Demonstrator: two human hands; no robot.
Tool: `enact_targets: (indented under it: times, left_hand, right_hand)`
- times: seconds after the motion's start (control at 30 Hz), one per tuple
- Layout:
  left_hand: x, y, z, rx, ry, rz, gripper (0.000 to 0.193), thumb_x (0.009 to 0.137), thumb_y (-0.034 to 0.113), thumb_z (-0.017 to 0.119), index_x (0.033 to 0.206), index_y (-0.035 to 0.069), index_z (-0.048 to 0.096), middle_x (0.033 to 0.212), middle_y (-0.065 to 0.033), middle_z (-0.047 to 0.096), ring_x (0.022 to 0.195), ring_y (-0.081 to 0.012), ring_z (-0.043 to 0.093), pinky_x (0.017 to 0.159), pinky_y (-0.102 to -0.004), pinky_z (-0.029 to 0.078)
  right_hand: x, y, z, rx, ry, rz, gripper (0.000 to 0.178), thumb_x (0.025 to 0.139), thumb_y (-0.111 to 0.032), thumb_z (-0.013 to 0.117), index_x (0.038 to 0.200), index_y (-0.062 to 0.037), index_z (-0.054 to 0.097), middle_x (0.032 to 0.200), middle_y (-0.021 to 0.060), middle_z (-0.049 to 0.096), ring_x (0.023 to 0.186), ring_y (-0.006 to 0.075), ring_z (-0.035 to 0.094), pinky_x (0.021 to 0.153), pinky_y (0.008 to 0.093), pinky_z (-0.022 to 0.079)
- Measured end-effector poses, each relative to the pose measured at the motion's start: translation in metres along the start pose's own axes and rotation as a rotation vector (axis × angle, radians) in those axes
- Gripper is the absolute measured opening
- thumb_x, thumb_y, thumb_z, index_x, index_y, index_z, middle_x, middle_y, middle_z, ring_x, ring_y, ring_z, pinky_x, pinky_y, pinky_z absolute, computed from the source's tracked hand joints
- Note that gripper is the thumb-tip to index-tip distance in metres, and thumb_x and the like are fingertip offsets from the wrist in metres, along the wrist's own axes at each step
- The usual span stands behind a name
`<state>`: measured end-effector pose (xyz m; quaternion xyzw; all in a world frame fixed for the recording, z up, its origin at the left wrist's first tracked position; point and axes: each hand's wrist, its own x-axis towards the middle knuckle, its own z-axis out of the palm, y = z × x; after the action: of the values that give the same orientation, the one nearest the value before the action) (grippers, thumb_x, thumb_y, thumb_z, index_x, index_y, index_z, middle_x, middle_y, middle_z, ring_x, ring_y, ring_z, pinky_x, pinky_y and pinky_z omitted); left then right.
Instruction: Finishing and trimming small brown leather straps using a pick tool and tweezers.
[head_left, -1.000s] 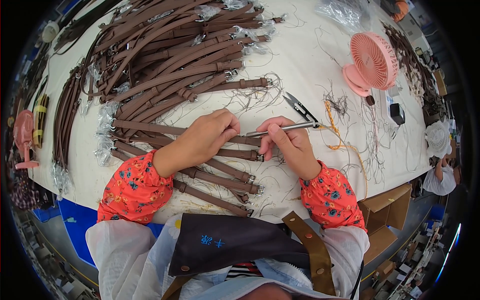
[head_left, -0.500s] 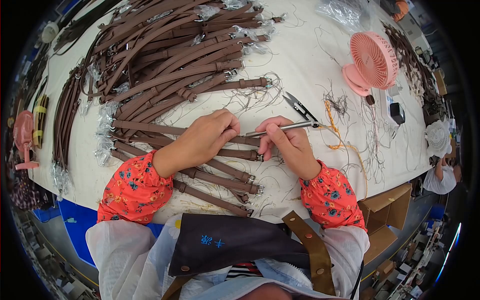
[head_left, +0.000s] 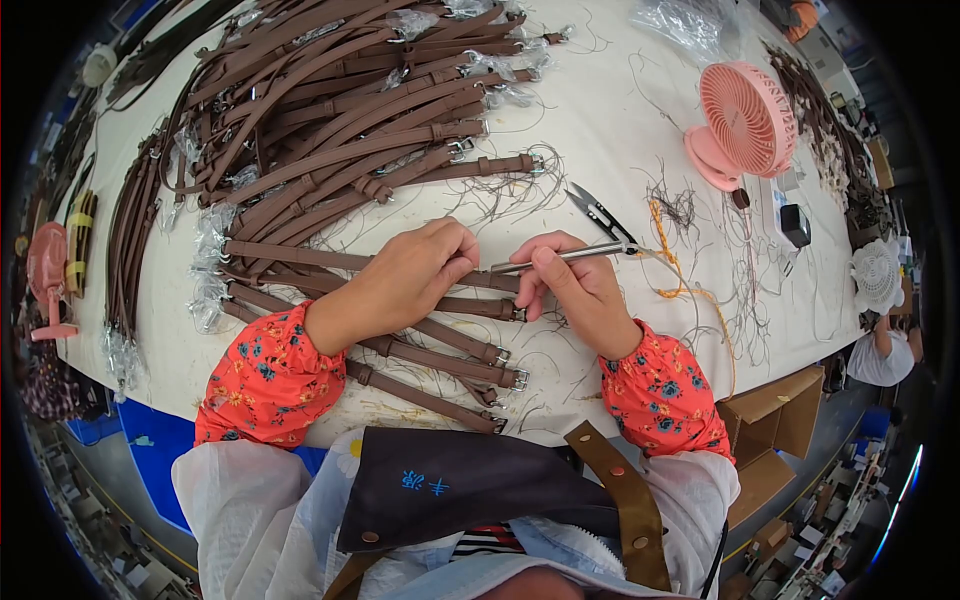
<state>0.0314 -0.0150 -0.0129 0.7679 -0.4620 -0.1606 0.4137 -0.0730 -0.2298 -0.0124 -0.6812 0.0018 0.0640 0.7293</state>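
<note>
My right hand grips a slim metal pen-shaped tool, with a thin cord at its rear end. The tip points left, beside the brown strap under my hands. Fingers pinched together, my left hand rests over that strap, close to the tip; what it pinches is hidden. Nearer me lie several brown buckled straps, their middles partly covered by my left forearm. Black thread snips lie beyond my right hand, blades apart.
A large heap of brown straps with plastic-wrapped ends covers the far left. Loose threads lie about the white table. A pink fan and an orange cord are at right; an open cardboard box stands below the table edge.
</note>
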Motion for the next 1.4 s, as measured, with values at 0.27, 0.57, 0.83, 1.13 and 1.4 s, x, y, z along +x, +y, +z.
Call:
enact_targets:
  times: [0.27, 0.57, 0.83, 1.13, 1.4]
  left_hand:
    - [0.0, 0.001, -0.002, -0.009, -0.038, -0.037, 0.008, 0.093, 0.007, 0.054, 0.097, 0.0, 0.052, 0.092, -0.0178, 0.058, 0.084, -0.0375, 0.058, 0.073, -0.0433, 0.047]
    - [-0.002, 0.0, -0.005, -0.04, 0.107, -0.049, 0.016, 0.087, 0.008, 0.067, 0.097, 0.003, 0.056, 0.096, -0.0106, 0.056, 0.085, -0.0271, 0.056, 0.075, -0.0343, 0.047]
    - [-0.001, 0.002, -0.011, 0.071, -0.079, -0.029, 0.02, 0.081, 0.013, 0.074, 0.094, 0.004, 0.062, 0.09, -0.0122, 0.062, 0.087, -0.0309, 0.058, 0.079, -0.04, 0.047]
    - [-0.001, -0.005, -0.007, 0.045, 0.079, 0.17, 0.01, 0.083, 0.01, 0.071, 0.089, 0.003, 0.067, 0.084, -0.0082, 0.065, 0.082, -0.0279, 0.06, 0.074, -0.0378, 0.048]
    - [0.001, -0.002, -0.01, 0.309, 0.16, 0.161, 0.011, 0.086, 0.012, 0.068, 0.094, 0.007, 0.063, 0.085, -0.0063, 0.064, 0.082, -0.0255, 0.056, 0.076, -0.0371, 0.044]
  right_hand:
    - [0.001, 0.001, 0.0, 0.003, -0.012, 0.009, 0.036, 0.105, -0.027, 0.045, 0.103, 0.0041, 0.062, 0.079, 0.0059, 0.064, 0.063, 0.0095, 0.059, 0.059, 0.0221, 0.047]
    - [-0.001, -0.002, -0.001, 0.066, -0.002, -0.006, 0.03, 0.106, -0.027, 0.045, 0.112, -0.0011, 0.058, 0.086, 0.0061, 0.064, 0.075, 0.0096, 0.06, 0.067, 0.022, 0.048]
    - [0.001, -0.001, 0.0, -0.539, 0.002, -0.358, 0.019, 0.092, -0.008, 0.065, 0.11, -0.0053, 0.06, 0.095, 0.0094, 0.064, 0.082, 0.0196, 0.063, 0.075, 0.0285, 0.05]
    - [0.0, 0.0, 0.005, -0.471, 0.107, -0.317, 0.016, 0.09, -0.002, 0.065, 0.105, -0.0061, 0.061, 0.086, 0.0077, 0.064, 0.073, 0.015, 0.063, 0.066, 0.0262, 0.049]
    - [0.003, 0.004, 0.003, -0.504, 0.157, -0.336, 0.015, 0.091, 0.0, 0.064, 0.105, -0.0042, 0.061, 0.092, 0.0043, 0.068, 0.077, 0.0071, 0.061, 0.069, 0.0219, 0.049]
